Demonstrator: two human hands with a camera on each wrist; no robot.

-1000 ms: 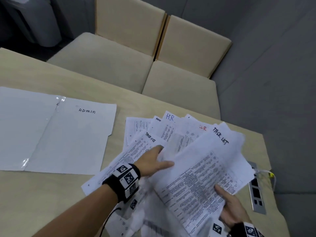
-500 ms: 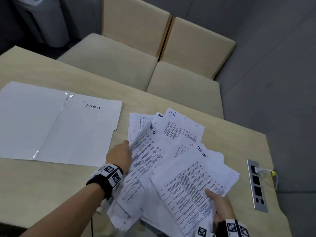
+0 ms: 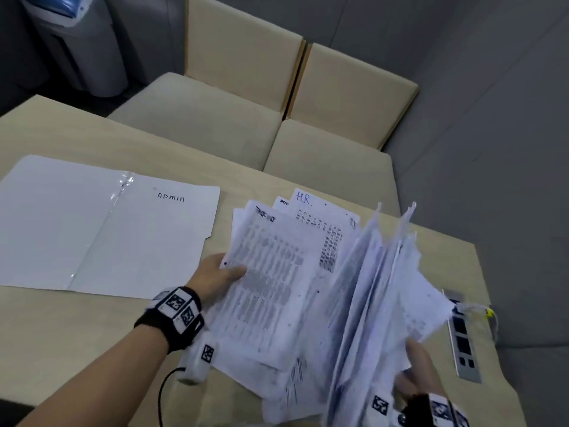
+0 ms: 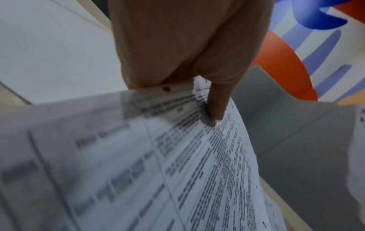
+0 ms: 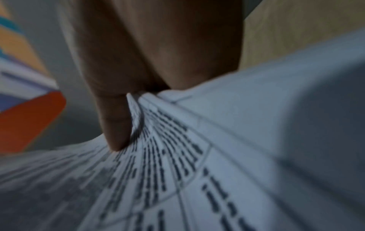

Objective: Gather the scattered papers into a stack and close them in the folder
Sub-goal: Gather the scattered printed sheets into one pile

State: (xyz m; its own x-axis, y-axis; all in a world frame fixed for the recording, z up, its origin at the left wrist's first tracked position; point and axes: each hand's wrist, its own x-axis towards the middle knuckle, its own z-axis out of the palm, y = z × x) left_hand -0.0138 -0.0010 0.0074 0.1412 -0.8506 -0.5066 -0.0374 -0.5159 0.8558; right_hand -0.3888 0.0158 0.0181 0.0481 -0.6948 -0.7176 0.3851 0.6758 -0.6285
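An open white folder point(image 3: 101, 229) marked ADMIN lies flat on the table's left side. To its right is a loose pile of printed papers point(image 3: 277, 291). My left hand point(image 3: 218, 272) grips the pile's left edge, thumb on top of the printed sheet point(image 4: 197, 156). My right hand point(image 3: 418, 368) pinches the lower edge of several sheets point(image 3: 385, 288) and holds them tilted up on edge; the right wrist view shows my thumb pressed on those sheets point(image 5: 197, 156). A sheet headed H.R. point(image 3: 320, 211) lies at the pile's far end.
The wooden table point(image 3: 61, 349) ends just right of the papers, where a metal socket strip point(image 3: 462, 337) with a plugged-in cable is set in. Two beige seats point(image 3: 326, 161) stand behind the table. A grey bin point(image 3: 80, 41) is at the far left.
My right hand has swung its sheets from lying flat to standing up on edge. My left hand has shifted to the pile's left edge and taken hold of it.
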